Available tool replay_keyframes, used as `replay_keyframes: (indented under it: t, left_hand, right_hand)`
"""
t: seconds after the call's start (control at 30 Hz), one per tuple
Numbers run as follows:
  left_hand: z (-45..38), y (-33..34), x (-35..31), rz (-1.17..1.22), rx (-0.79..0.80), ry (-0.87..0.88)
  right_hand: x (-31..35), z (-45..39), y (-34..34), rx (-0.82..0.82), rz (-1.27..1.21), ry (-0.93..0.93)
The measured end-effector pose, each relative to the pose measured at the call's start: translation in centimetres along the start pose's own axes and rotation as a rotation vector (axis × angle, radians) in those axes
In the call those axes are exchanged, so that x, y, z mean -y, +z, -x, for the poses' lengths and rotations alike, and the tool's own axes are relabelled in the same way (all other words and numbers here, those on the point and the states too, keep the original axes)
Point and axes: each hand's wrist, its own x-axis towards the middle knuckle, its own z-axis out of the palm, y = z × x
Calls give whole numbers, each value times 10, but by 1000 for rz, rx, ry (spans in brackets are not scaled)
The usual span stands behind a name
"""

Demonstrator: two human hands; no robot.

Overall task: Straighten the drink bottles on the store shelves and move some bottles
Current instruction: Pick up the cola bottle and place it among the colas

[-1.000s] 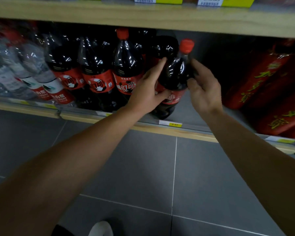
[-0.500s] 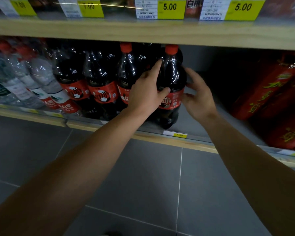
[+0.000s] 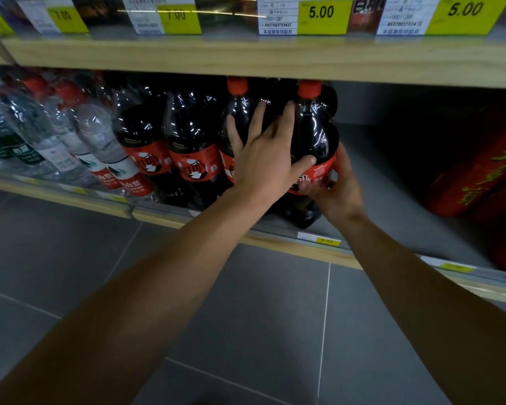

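Note:
A large dark cola bottle (image 3: 316, 133) with a red cap and red label stands upright at the right end of a row of like cola bottles (image 3: 193, 141) on the low shelf. My left hand (image 3: 268, 159) lies against its left side, fingers spread upward over it and the neighbouring bottle, thumb across the label. Lower on the bottle's right side, my right hand (image 3: 338, 190) grips the label area, fingers curled round it. The bottle's base is partly hidden by my hands.
Clear water bottles (image 3: 70, 141) with red labels fill the shelf's left. Red cartons (image 3: 479, 176) with green writing lie at the right, with bare grey shelf floor (image 3: 392, 182) between. A wooden shelf board (image 3: 275, 58) with yellow price tags hangs close above. Grey tiled floor lies below.
The cola bottle went from tilted to upright and into line with the row. My right hand slid down from the neck to the label. My left hand spread flatter.

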Motion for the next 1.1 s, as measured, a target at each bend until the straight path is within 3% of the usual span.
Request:
replay_keyframes:
  t: [0.53, 0.8, 0.97, 1.1]
  left_hand:
    - [1, -3, 2, 41, 38, -6]
    - [10, -13, 6, 255, -5, -56]
    - [23, -35, 2, 338, 87, 0]
    - [35, -77, -26, 298, 312, 34]
  right_hand:
    - [-1, 3, 9, -10, 10, 37]
    - [18, 11, -1, -54, 283, 66]
    - [54, 41, -24, -85, 433, 171]
    - [101, 88, -60, -25, 581, 303]
